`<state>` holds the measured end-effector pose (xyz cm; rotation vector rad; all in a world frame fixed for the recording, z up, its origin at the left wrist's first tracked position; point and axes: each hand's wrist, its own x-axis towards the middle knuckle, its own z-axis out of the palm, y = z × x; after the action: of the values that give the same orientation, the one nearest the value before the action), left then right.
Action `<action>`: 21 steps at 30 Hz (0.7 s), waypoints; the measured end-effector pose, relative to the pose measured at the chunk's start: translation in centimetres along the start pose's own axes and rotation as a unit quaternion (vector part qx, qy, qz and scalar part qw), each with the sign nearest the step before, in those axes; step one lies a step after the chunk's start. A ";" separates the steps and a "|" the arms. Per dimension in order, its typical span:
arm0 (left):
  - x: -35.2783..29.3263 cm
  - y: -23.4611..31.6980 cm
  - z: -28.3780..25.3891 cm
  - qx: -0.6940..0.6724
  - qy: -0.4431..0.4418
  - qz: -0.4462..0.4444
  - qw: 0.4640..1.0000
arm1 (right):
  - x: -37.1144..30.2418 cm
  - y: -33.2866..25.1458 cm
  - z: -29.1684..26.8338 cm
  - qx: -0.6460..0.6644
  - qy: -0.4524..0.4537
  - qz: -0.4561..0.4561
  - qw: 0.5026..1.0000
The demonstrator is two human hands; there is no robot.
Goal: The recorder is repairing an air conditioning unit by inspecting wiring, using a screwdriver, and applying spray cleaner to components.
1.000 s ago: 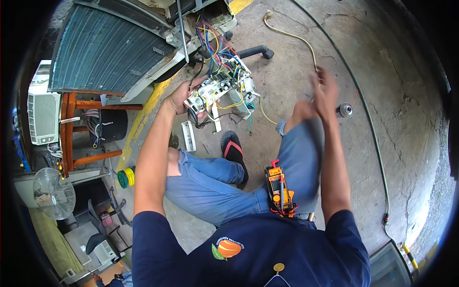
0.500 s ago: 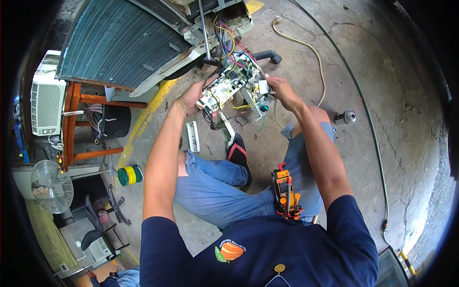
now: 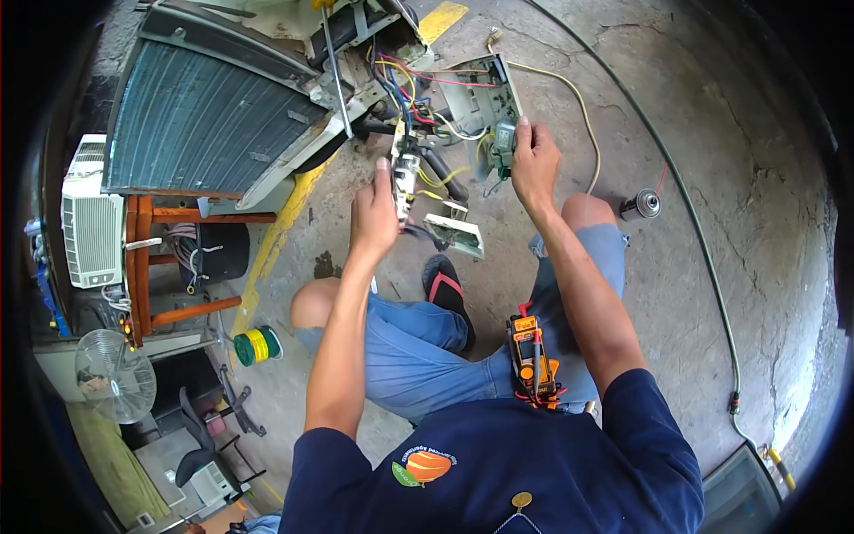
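My left hand grips a white circuit board, now tilted nearly edge-on. My right hand pinches the edge of a pale metal control-box housing, beside a small silvery component. Yellow, red, blue and white wires run from these parts up into an opened air conditioner with a finned coil. Below the board hangs a white-edged piece; whether it is joined to the board I cannot tell. An orange-and-black clamp meter rests on my lap.
A long screwdriver leans by the air conditioner. To the right are a spray can with a red straw, a hose and a pale cord. Leftward stand a wooden stool, a wire spool and a fan.
The circuit board has turned from face-up to nearly edge-on. My hands have spread apart, and the metal housing now shows open on the right. My left knee has shifted left.
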<state>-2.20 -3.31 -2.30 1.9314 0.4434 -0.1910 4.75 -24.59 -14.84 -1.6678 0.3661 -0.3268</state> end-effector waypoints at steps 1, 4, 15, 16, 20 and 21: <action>-0.2 0.1 0.1 -0.007 -0.007 -0.006 1.000 | -0.1 0.3 0.2 0.001 0.001 0.000 1.000; -0.4 0.2 0.2 -0.026 -0.030 -0.025 0.999 | -0.2 1.5 0.4 0.002 0.006 -0.002 1.000; 1.3 -2.2 -0.6 -0.307 -0.215 -0.060 0.925 | 0.2 4.6 0.7 -0.014 -0.154 0.063 0.986; 1.9 -2.5 -1.2 -0.311 -0.239 -0.057 0.918 | 0.1 4.3 0.9 0.013 -0.186 0.079 0.979; 4.6 -3.1 -3.4 -0.319 -0.309 -0.040 0.895 | 0.2 3.2 0.7 0.095 -0.282 0.119 0.947; 5.2 -2.7 -3.7 -0.298 -0.320 -0.053 0.898 | 0.4 3.3 0.6 0.090 -0.287 0.114 0.947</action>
<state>1.23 2.11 -4.85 1.1493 0.1311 -0.6600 5.22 -24.56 -18.16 -1.4442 0.0822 0.2939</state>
